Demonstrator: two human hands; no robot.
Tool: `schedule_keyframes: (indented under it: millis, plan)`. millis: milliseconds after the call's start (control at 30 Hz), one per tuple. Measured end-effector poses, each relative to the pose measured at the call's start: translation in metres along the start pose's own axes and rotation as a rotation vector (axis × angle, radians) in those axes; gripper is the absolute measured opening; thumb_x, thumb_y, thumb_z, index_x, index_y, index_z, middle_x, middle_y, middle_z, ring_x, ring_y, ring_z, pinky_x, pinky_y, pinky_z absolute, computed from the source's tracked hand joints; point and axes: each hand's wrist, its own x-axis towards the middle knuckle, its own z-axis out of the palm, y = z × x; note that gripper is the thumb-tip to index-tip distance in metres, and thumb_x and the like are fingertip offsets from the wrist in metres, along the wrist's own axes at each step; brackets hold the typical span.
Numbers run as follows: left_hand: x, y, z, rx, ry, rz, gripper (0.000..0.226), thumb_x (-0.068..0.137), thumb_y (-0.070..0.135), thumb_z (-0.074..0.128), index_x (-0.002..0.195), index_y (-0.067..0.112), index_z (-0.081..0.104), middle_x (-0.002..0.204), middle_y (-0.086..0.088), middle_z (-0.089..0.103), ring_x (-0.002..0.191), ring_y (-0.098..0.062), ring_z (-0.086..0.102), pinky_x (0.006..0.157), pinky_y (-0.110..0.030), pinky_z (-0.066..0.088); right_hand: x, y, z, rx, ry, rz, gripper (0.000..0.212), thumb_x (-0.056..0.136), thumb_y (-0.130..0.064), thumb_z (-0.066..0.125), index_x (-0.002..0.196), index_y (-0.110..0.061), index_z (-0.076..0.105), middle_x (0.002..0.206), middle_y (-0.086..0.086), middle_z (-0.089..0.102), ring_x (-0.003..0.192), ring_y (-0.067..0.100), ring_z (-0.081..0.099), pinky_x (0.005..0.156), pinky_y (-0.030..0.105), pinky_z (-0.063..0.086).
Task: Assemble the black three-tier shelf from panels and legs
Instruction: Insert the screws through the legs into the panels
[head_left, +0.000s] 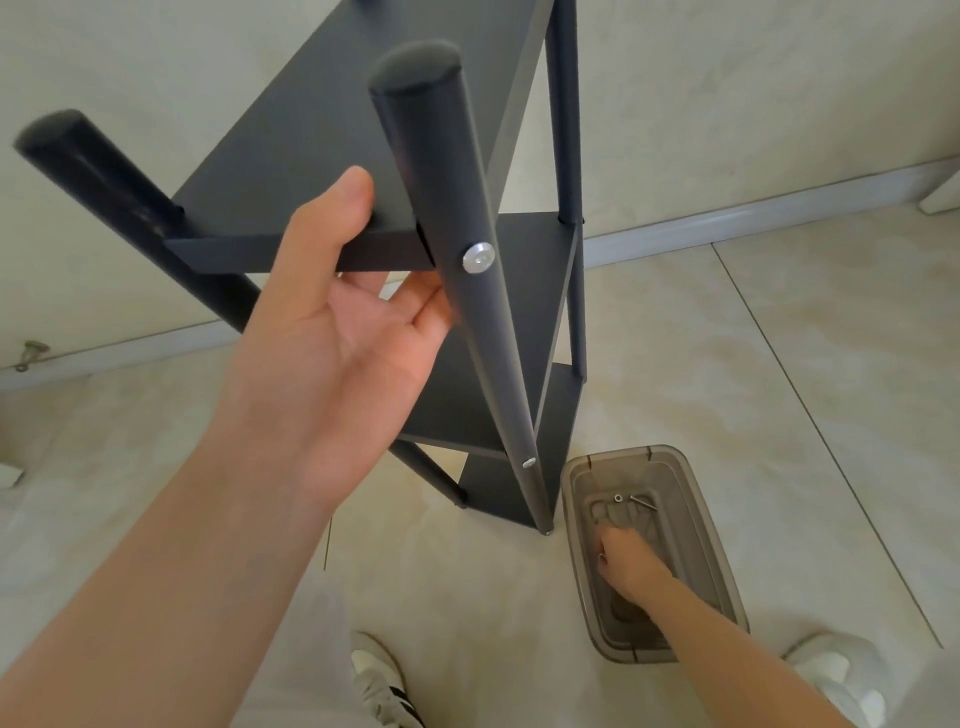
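The black three-tier shelf (332, 135) stands upright on the floor, its round legs joined to three panels. A silver bolt head (478, 257) shows on the near right leg (452, 260) at the top panel, and a smaller one lower down. My left hand (343, 312) grips the near edge of the top panel, thumb on top, fingers underneath. My right hand (626, 564) reaches down into a grey plastic bin (691, 499) on the floor, fingers curled over small hardware; I cannot tell exactly what they hold. A washer and a small metal pin lie in the bin.
The shelf stands close to a pale wall with a grey baseboard (753, 218). The floor is beige tile. My two shoes (384, 686) are at the bottom of the view, and the bin lies between the shelf's foot and my right shoe.
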Motion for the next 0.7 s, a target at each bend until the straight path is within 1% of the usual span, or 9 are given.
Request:
schedule_keyframes:
  millis: [33, 100, 233, 333, 400, 500, 600, 633, 700]
  plan:
    - [0.0, 0.0, 0.0, -0.003, -0.009, -0.001, 0.01, 0.1, 0.016, 0.059, 0.093, 0.013, 0.053, 0.091, -0.002, 0.071, 0.096, -0.02, 0.073, 0.088, -0.04, 0.058, -0.001, 0.0, -0.001, 0.037, 0.019, -0.001, 0.007, 0.098, -0.01, 0.053, 0.102, -0.017, 0.053, 0.095, 0.003, 0.059, 0.085, 0.017, 0.059, 0.07, 0.022, 0.042]
    - [0.001, 0.001, 0.0, -0.013, -0.022, -0.011, 0.009, 0.099, 0.016, 0.06, 0.094, 0.013, 0.054, 0.092, -0.002, 0.072, 0.098, -0.02, 0.073, 0.089, -0.04, 0.057, -0.004, -0.002, -0.003, 0.12, 0.05, 0.002, 0.011, 0.097, -0.011, 0.056, 0.099, -0.021, 0.05, 0.093, 0.0, 0.06, 0.084, 0.014, 0.059, 0.07, 0.02, 0.042]
    - [0.0, 0.0, 0.0, -0.039, -0.023, -0.035, 0.007, 0.096, 0.015, 0.063, 0.091, 0.012, 0.058, 0.097, -0.005, 0.074, 0.102, -0.025, 0.073, 0.087, -0.041, 0.058, -0.014, -0.002, -0.002, 0.235, 0.093, -0.007, 0.018, 0.098, -0.012, 0.057, 0.114, -0.019, 0.06, 0.104, 0.0, 0.064, 0.085, 0.007, 0.058, 0.074, 0.012, 0.044]
    - [0.001, -0.001, 0.001, -0.064, 0.003, -0.05, 0.011, 0.091, 0.013, 0.067, 0.08, 0.012, 0.066, 0.102, -0.009, 0.07, 0.107, -0.031, 0.071, 0.086, -0.043, 0.059, -0.023, 0.001, -0.008, 0.291, 0.144, 0.043, 0.011, 0.099, -0.013, 0.056, 0.103, -0.02, 0.063, 0.102, 0.0, 0.066, 0.085, 0.008, 0.059, 0.07, 0.012, 0.043]
    - [0.002, -0.001, 0.002, -0.069, 0.024, -0.056, 0.006, 0.089, 0.012, 0.069, 0.086, 0.013, 0.064, 0.108, -0.01, 0.068, 0.118, -0.034, 0.067, 0.09, -0.045, 0.058, -0.029, 0.001, -0.017, 0.374, 0.219, 0.079, 0.008, 0.097, -0.014, 0.059, 0.095, -0.021, 0.06, 0.097, 0.001, 0.066, 0.083, 0.008, 0.06, 0.074, 0.016, 0.048]
    - [0.003, -0.001, 0.002, -0.079, 0.034, -0.068, 0.021, 0.08, 0.012, 0.075, 0.095, 0.013, 0.061, 0.109, -0.011, 0.068, 0.126, -0.036, 0.06, 0.097, -0.047, 0.056, -0.042, -0.009, -0.042, 0.584, 0.403, 0.134, 0.006, 0.094, -0.013, 0.064, 0.1, -0.013, 0.065, 0.091, 0.002, 0.066, 0.079, 0.009, 0.061, 0.077, 0.022, 0.052]
    - [0.003, 0.0, 0.004, -0.11, 0.035, -0.113, 0.03, 0.073, 0.014, 0.078, 0.1, 0.013, 0.064, 0.116, -0.014, 0.068, 0.126, -0.034, 0.06, 0.102, -0.049, 0.053, -0.058, -0.043, -0.081, 0.896, 0.734, 0.128, 0.008, 0.095, -0.012, 0.063, 0.102, -0.01, 0.064, 0.087, 0.005, 0.068, 0.077, 0.016, 0.065, 0.084, 0.038, 0.058]
    - [0.003, 0.0, 0.004, -0.119, 0.042, -0.125, 0.031, 0.073, 0.014, 0.078, 0.101, 0.013, 0.065, 0.117, -0.014, 0.068, 0.125, -0.034, 0.061, 0.101, -0.049, 0.053, -0.065, -0.059, -0.098, 1.003, 0.832, 0.102, 0.007, 0.096, -0.013, 0.061, 0.102, -0.011, 0.062, 0.086, 0.007, 0.068, 0.077, 0.018, 0.066, 0.084, 0.039, 0.059]
    - [0.003, 0.0, 0.005, -0.119, 0.062, -0.141, 0.034, 0.072, 0.015, 0.078, 0.104, 0.013, 0.067, 0.119, -0.013, 0.069, 0.122, -0.034, 0.064, 0.099, -0.047, 0.055, -0.08, -0.096, -0.132, 1.151, 0.938, 0.019, 0.005, 0.1, -0.019, 0.056, 0.103, -0.016, 0.057, 0.084, 0.006, 0.068, 0.073, 0.016, 0.065, 0.076, 0.033, 0.058]
